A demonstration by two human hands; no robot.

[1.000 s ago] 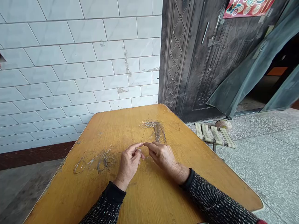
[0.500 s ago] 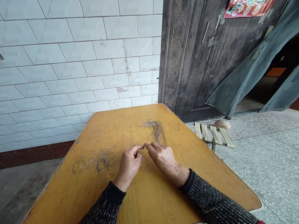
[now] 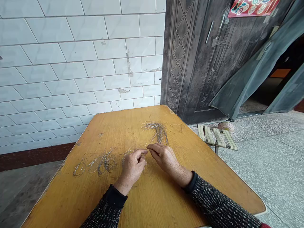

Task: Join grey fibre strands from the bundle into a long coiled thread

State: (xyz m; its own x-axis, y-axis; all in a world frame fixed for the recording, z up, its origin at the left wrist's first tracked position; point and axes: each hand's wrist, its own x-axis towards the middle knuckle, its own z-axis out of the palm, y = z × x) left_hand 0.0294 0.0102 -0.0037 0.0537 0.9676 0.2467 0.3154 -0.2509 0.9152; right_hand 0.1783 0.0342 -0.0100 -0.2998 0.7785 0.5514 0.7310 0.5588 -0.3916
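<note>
My left hand [image 3: 132, 168] is closed, its thumb and forefinger pinched on a thin wire [image 3: 152, 139]. My right hand [image 3: 165, 160] is closed too, its fingertips pinching the same wire right beside the left ones. Where the wire runs between the fingertips is too fine to make out fully. Just beyond my right hand lies a bent bundle of thin grey wires [image 3: 161, 131], its near end partly hidden by the hand. To the left of my left hand, loose loops of wire [image 3: 106, 162] lie spread over the table.
Everything lies on a yellow wooden table [image 3: 152, 196]. A white tiled wall [image 3: 78, 63] stands behind it and a dark carved door [image 3: 190, 72] to the right. A striped folding stool [image 3: 217, 136] and a ball [image 3: 226, 126] are on the floor at the right, near a hanging curtain [image 3: 251, 72].
My fingertips have shifted slightly on the wire, the left forefinger a little lower and to the right. The wire bundle and the loops stay where they were on the table.
</note>
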